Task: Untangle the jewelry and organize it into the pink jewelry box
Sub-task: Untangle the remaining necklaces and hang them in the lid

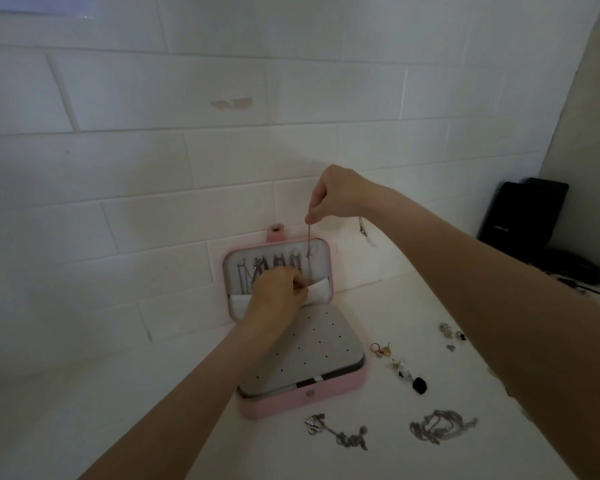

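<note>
Hands: right [336,197] dangles chain [309,239]; left [278,292] pinches pocket [317,292].

My two arms are bare from wrist to as far up as the view reaches, with no sleeve or cuff on them. My left hand [278,296] and my right hand [336,195] are bare too, and I see no ring on the fingers that show. Both forearms look slim and smooth, and both wrists are bare.
</note>
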